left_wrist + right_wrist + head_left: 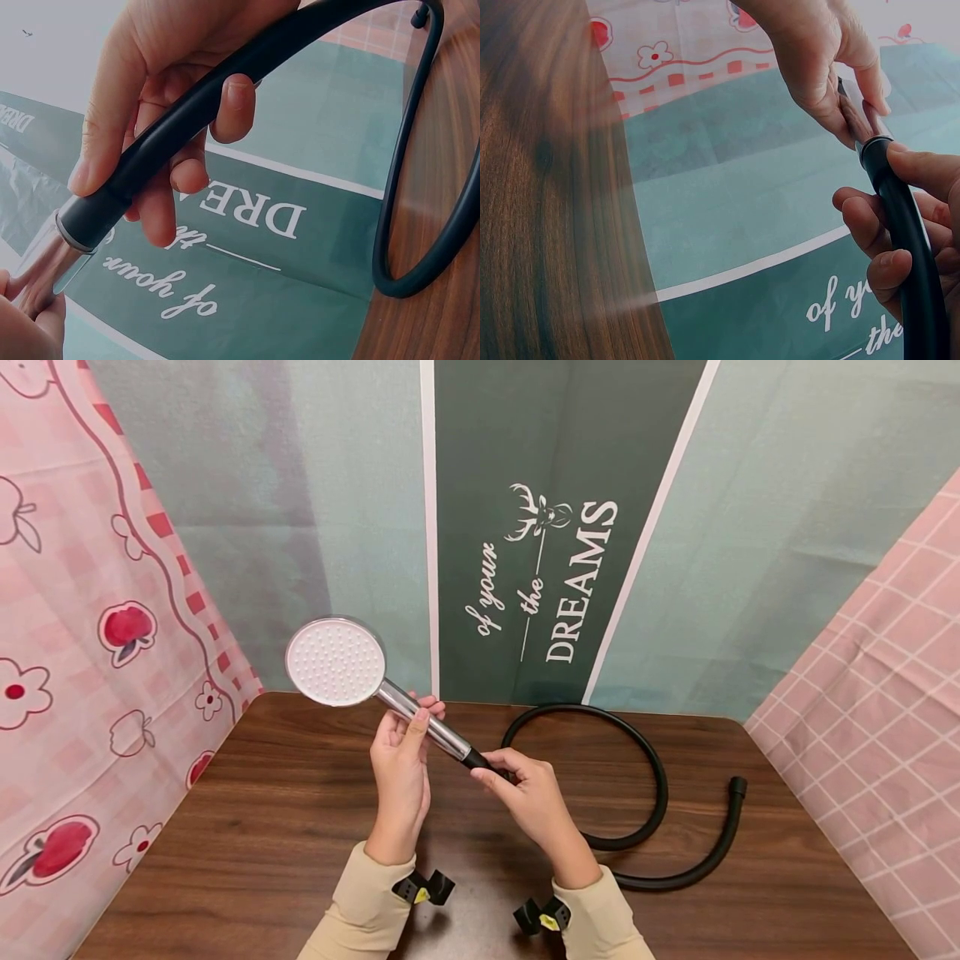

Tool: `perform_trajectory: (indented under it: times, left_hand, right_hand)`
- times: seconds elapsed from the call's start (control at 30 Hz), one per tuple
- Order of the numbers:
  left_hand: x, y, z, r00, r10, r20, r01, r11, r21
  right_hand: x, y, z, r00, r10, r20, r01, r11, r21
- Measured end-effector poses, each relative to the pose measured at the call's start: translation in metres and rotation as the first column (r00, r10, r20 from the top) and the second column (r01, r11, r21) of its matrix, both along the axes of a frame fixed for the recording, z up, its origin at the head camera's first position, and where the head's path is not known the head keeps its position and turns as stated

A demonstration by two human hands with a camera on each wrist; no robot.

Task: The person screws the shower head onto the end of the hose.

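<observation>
My left hand grips the chrome handle of a shower head, thumb laid along the front of the shaft. Its round white spray face is tilted up at the left, above the table's far edge. My right hand pinches the black end fitting of a shower hose, right where it meets the bottom of the handle. In the left wrist view the fitting sits flush against the chrome rim, and the right fingers curl round the hose behind it. The right wrist view shows the same joint, with the left hand beyond.
The hose loops over the wooden table to the right, its free end pointing away from me. A green printed cloth hangs behind the table. Pink patterned cloths flank it on both sides.
</observation>
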State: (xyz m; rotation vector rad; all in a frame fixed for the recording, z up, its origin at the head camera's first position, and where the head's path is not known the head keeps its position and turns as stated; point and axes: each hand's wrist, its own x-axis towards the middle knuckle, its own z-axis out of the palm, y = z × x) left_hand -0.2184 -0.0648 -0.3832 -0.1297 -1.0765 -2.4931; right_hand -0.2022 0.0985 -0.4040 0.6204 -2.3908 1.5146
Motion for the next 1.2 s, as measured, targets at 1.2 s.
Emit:
perform_trajectory:
  times: [1.2]
  left_hand:
    - [-0.0011, -0.0001, -0.0004, 1.0, 0.0, -0.005, 0.0, 1.0, 0.003]
  right_hand:
    - [-0.0002, -0.0002, 0.0002, 1.0, 0.006, 0.018, -0.007, 1.0, 0.008]
